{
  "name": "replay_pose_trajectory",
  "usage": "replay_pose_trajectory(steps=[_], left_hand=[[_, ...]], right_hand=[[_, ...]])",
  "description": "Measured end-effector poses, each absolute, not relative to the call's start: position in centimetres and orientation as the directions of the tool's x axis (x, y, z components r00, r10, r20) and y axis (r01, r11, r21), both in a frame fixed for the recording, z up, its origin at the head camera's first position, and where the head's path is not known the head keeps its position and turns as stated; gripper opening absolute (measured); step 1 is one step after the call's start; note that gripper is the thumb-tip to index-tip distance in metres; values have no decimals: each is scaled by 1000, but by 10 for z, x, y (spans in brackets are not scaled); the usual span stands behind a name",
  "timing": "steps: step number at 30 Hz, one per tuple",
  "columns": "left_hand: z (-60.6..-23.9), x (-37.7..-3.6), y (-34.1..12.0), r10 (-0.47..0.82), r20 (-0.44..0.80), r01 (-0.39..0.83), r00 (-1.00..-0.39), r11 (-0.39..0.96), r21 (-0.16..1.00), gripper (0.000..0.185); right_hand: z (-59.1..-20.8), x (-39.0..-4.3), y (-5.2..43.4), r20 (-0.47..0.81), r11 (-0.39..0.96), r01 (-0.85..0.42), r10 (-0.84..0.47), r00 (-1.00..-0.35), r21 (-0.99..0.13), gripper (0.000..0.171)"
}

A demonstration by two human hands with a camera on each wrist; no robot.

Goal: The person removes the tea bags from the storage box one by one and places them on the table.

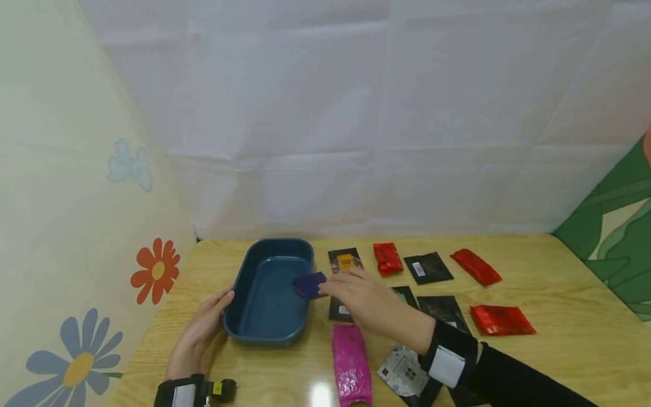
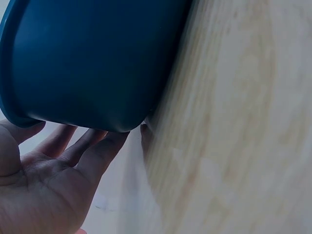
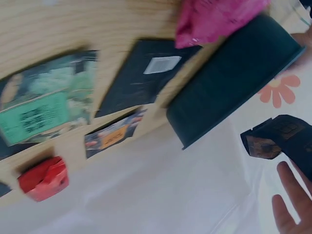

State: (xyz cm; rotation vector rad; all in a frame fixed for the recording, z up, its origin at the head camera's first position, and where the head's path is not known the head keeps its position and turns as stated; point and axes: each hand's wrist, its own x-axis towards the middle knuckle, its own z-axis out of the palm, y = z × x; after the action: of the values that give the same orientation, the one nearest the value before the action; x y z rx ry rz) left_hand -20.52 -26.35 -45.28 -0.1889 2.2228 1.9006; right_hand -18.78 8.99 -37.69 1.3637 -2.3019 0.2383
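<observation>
Right hand [image 1: 367,298] pinches dark blue packet [image 1: 309,284] over right rim of blue tray [image 1: 239,327]. Left hand [image 1: 204,325], fingers relaxed, rests against tray's left wall on tabletop [image 1: 559,294].

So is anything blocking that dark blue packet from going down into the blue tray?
Nothing visible does. The right hand holds the dark blue packet at the blue tray's right rim, and the tray looks bare inside. The left hand touches its left side.
</observation>
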Motion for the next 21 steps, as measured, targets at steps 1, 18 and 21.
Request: replay_pose_trajectory(steps=[1, 18, 21], left_hand=[[-453, -205, -264, 43, -241, -231, -970, 163, 959, 61], [-453, -204, -264, 45, -259, -249, -965, 153, 956, 64], [-453, -205, -265, 51, -256, -246, -965, 153, 957, 65]], right_hand=[[-378, -186, 93, 469, 487, -868, -791, -392, 95, 53], [-378, -149, 148, 549, 517, -845, -750, -369, 139, 57], [-381, -141, 158, 595, 552, -823, -708, -379, 133, 54]])
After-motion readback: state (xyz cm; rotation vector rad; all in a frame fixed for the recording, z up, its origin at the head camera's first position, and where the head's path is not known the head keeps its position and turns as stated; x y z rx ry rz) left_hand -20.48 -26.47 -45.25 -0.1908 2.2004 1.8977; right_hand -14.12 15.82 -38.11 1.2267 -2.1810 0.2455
